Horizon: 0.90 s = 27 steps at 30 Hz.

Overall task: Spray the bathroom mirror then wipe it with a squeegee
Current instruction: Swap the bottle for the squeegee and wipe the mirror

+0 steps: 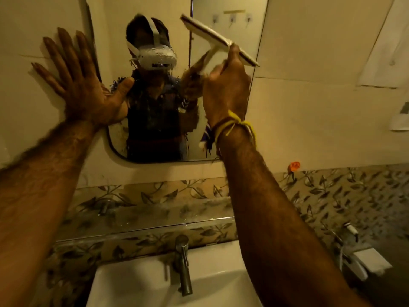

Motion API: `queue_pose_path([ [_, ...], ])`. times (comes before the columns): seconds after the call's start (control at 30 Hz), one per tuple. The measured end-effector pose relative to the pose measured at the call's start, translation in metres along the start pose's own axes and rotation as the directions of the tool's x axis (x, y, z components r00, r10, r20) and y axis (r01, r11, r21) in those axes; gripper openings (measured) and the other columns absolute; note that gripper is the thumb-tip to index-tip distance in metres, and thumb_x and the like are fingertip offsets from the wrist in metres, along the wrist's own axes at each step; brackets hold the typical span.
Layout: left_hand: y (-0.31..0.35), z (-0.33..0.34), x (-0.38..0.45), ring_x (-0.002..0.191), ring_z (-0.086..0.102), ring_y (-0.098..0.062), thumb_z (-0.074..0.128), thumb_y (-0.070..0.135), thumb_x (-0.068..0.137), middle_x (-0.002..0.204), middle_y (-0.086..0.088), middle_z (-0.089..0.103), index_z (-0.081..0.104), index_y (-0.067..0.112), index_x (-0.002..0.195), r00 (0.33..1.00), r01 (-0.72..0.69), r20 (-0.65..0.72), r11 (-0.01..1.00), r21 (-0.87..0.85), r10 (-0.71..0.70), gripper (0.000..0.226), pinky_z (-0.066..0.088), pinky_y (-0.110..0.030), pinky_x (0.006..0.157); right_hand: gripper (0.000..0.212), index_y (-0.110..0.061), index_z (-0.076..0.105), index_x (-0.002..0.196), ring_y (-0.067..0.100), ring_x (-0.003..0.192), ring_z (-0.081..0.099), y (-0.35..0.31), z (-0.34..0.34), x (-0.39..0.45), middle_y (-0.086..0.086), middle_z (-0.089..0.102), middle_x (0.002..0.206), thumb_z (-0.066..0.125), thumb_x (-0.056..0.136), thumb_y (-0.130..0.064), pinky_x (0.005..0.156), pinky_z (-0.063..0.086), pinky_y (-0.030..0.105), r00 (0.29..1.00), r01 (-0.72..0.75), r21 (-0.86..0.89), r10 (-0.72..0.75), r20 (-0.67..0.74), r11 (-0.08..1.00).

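Observation:
The bathroom mirror [223, 134] hangs on the wall above the sink, with wet streaks and foam across the glass. My right hand [225, 89] is shut on the handle of a white squeegee [212, 34]. Its blade lies tilted against the mirror's upper right area, near the right edge. My left hand [77, 85] is flat and open, fingers spread on the wall tile at the mirror's left edge, with the thumb over the glass. A yellow thread is tied around my right wrist. No spray bottle is in view.
A glass shelf [141, 218] runs below the mirror, above a white sink [141, 284] with a metal tap [182, 262]. Leaf-patterned tiles cover the lower wall. An orange hook [294, 166] sticks to the wall at right, and a white fitting [369, 261] sits lower right.

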<state>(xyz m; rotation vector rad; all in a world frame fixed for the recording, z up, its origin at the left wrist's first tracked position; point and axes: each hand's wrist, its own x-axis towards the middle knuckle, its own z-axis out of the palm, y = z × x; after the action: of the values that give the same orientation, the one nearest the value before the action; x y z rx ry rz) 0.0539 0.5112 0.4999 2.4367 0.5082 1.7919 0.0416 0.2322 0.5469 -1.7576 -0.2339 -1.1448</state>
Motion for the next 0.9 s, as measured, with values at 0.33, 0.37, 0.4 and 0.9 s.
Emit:
queue_pose_path([
  [0.33,0.003,-0.035,-0.012,0.152,-0.012,-0.040,0.033,0.097,0.071,0.167,-0.014,-0.012,-0.010,0.023,0.159,0.981,-0.092,0.167,0.994,-0.064,0.101,0.123,-0.033,-0.048,0.104,0.055,-0.031,0.019,0.152,0.021,0.075,0.069,-0.016,0.020,-0.070,0.005,0.068,0.093,0.039,0.101,-0.029,0.062,0.062,0.038,0.973,0.099,-0.061,-0.084,0.216,0.993],
  [0.37,0.002,-0.038,-0.013,0.152,-0.014,-0.039,0.033,0.097,0.070,0.167,-0.014,-0.015,-0.012,0.023,0.159,0.977,-0.095,0.186,0.993,-0.071,0.107,0.124,-0.030,-0.053,0.106,0.055,-0.029,0.021,0.152,0.019,0.071,0.068,-0.028,0.025,-0.055,0.004,0.068,0.089,0.041,0.100,-0.027,0.058,0.061,0.037,0.973,0.136,-0.057,-0.122,0.198,0.989],
  [0.4,0.003,-0.040,-0.013,0.152,-0.016,-0.038,0.034,0.096,0.070,0.166,-0.013,-0.016,-0.013,0.023,0.158,0.973,-0.090,0.208,0.993,-0.075,0.104,0.124,-0.026,-0.059,0.108,0.056,-0.027,0.025,0.151,0.018,0.066,0.068,-0.041,0.029,-0.042,0.003,0.068,0.083,0.045,0.099,-0.024,0.053,0.060,0.035,0.971,0.175,-0.068,-0.161,0.176,0.982],
  [0.9,0.000,-0.065,-0.017,0.150,-0.027,-0.023,0.063,0.090,0.044,0.164,-0.006,-0.027,-0.032,0.017,0.151,0.936,0.039,0.344,0.953,-0.300,0.070,0.161,-0.020,-0.053,0.119,0.061,-0.028,0.014,0.152,0.038,0.099,0.064,-0.092,0.062,-0.047,0.017,0.065,0.108,0.040,0.097,-0.020,0.078,0.057,0.053,0.799,0.474,-0.016,-0.422,0.429,0.881],
])
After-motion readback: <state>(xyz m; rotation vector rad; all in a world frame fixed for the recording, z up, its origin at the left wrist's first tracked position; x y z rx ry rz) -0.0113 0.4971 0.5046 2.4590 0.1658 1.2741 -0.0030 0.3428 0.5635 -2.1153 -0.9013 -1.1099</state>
